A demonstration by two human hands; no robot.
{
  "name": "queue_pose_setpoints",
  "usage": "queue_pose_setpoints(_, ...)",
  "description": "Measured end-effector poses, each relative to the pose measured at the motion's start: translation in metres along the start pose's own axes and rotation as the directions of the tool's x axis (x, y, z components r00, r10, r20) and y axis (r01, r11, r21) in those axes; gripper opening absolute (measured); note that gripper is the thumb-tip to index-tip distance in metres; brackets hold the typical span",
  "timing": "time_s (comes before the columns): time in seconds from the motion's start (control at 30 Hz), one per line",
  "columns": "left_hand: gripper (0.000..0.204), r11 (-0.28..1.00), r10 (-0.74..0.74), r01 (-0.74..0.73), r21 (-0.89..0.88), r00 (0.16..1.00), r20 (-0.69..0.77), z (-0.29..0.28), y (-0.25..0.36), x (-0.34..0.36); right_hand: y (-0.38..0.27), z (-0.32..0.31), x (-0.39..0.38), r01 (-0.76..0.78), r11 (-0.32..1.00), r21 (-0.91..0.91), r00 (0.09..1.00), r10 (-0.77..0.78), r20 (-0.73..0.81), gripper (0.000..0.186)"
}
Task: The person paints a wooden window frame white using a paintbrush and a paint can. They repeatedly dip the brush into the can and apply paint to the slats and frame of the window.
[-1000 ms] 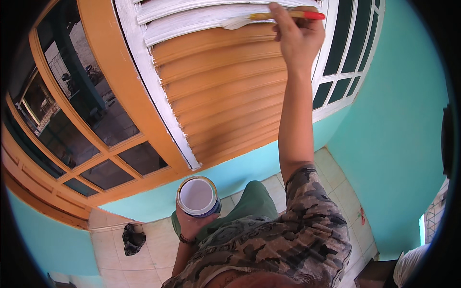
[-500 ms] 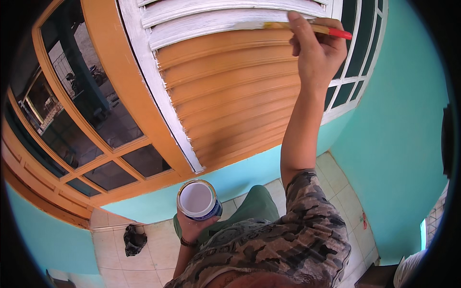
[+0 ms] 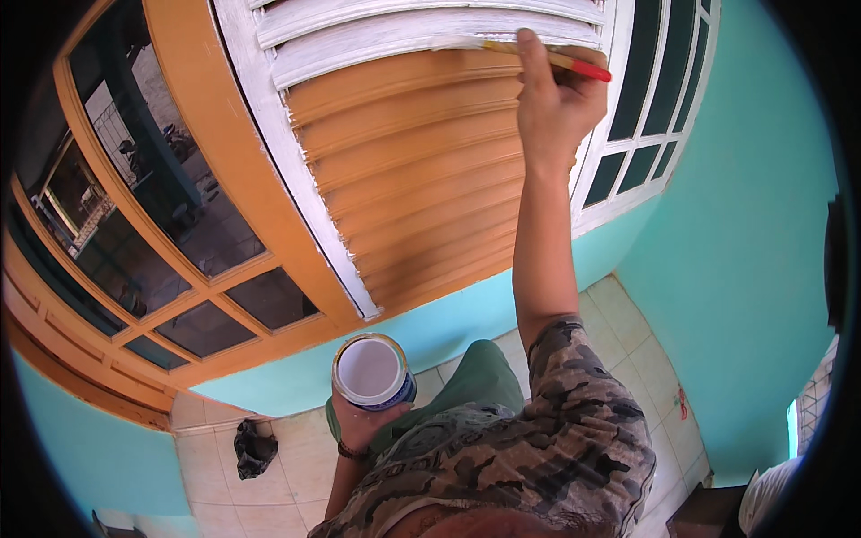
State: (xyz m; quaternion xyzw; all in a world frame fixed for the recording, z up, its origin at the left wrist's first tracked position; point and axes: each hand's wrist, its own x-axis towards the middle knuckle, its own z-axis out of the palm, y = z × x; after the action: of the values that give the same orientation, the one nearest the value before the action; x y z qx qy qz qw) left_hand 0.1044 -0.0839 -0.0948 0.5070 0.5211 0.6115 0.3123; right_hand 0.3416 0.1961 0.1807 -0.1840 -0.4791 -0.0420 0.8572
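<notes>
- We had our right hand (image 3: 560, 112) closed in a pinch on the wooden handle of the brush (image 3: 504, 47), thumb on top, the red end sticking out past the fingers.
- The brush lay nearly level across the lowest white slat (image 3: 359, 45); its bristles, blurred, were at that slat's lower edge, just above the orange slats (image 3: 408, 161).
- We judged the brush light, its handle stiff and its bristles soft; mid-handle, clear of the wet end, seemed the right hold, though paint there could have made it slippery.
- Our left hand (image 3: 363, 426) was curved around the near side of the can (image 3: 403, 391), thumb on the wall, other fingers mostly hidden.
- The can stood out in front of the green trousers (image 3: 480, 377), mouth up; we could not tell how full it was.
- We took it for rigid, heavier than the brush and easily spilled, best gripped low around the wall, off the smeared rim.
</notes>
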Motion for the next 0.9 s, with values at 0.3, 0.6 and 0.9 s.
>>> queue_pose_setpoints(0.3, 0.107, 0.997, -0.054, 0.053, 0.054, 0.998, 0.024, -0.004, 0.005, -0.001, -0.004, 0.007, -0.011, -0.025, 0.992, 0.124, 0.999, 0.031, -0.043, 0.034)
queue_pose_setpoints(0.6, 0.107, 1.000, -0.018, 0.018, -0.006, 1.000, 0.009, 0.002, -0.004, -0.008, 0.000, 0.012, -0.003, 0.054, 0.990, 0.127, 0.999, -0.053, -0.013, 0.031)
queue_pose_setpoints(0.9, 0.106, 0.999, 0.022, -0.022, -0.028, 1.000, 0.007, 0.007, 0.000, -0.006, -0.010, 0.004, 0.000, 0.039, 0.985, 0.170, 0.998, -0.046, 0.037, 0.032)
